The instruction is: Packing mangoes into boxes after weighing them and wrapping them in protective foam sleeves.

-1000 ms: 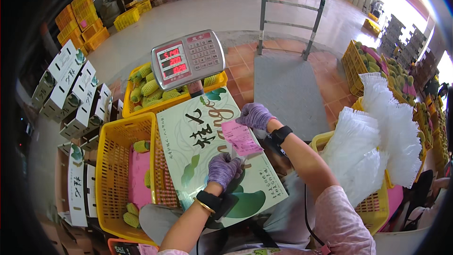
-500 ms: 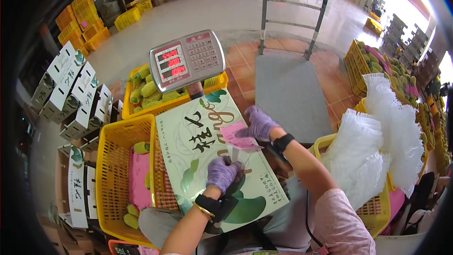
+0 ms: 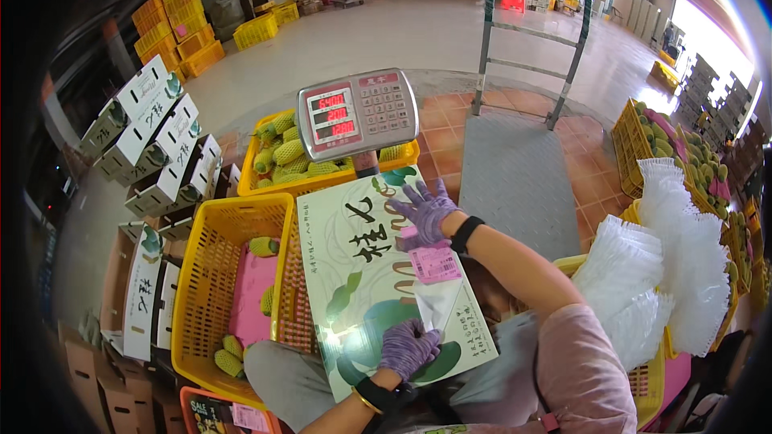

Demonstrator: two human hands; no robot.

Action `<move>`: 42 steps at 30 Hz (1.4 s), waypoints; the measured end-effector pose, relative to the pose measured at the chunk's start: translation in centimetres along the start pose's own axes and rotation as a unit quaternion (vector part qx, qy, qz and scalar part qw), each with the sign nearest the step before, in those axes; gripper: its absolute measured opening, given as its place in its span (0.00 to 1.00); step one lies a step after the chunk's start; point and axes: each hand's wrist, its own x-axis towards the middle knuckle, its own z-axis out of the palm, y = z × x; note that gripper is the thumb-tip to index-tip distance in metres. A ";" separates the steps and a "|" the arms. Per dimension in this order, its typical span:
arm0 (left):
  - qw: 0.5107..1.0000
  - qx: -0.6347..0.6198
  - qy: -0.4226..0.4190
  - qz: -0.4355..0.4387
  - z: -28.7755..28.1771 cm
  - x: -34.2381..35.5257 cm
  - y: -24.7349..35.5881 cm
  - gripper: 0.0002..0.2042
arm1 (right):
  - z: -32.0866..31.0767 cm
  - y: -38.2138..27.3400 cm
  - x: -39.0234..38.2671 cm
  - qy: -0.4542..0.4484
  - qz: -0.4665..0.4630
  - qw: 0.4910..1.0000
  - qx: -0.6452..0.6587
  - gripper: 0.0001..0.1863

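A white carton [image 3: 338, 249] with green leaf prints and dark lettering lies across my lap beneath the scale [image 3: 354, 112], whose red display is lit. My right hand [image 3: 422, 213], in a purple glove, rests spread on the upper part of a pink label [image 3: 433, 265] on the carton. Lower down, my left hand [image 3: 408, 347], also gloved, has its fingers curled and pinched at the white backing paper [image 3: 437, 303] hanging from the label's lower edge.
Yellow crates [image 3: 197, 289] hold green fruit in netting. White cartons [image 3: 149, 145] are stacked at left. A platform trolley [image 3: 515, 177] stands ahead on tiles [image 3: 438, 124]. Bundles of white foam sleeves [image 3: 615, 281] and fruit crates [image 3: 627, 177] sit at right.
My right hand has gone from pinching the label to lying spread on it. My left hand has moved down, drawing the backing downward. The view has shifted slightly.
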 end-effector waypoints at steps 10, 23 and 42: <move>0.990 0.062 -0.124 -0.039 -3.7 -9.9 -5.7 0.08 | 6.5 -3.5 -9.9 0.232 -0.209 0.950 0.026 0.26; 0.792 0.331 -0.252 0.447 5.3 -11.4 -3.0 0.03 | 7.3 -19.6 -31.7 0.321 0.149 0.399 0.846 0.45; 0.676 0.142 -0.513 0.510 10.3 -16.9 -3.8 0.26 | 8.6 -20.4 -44.3 0.510 0.375 0.311 0.709 0.14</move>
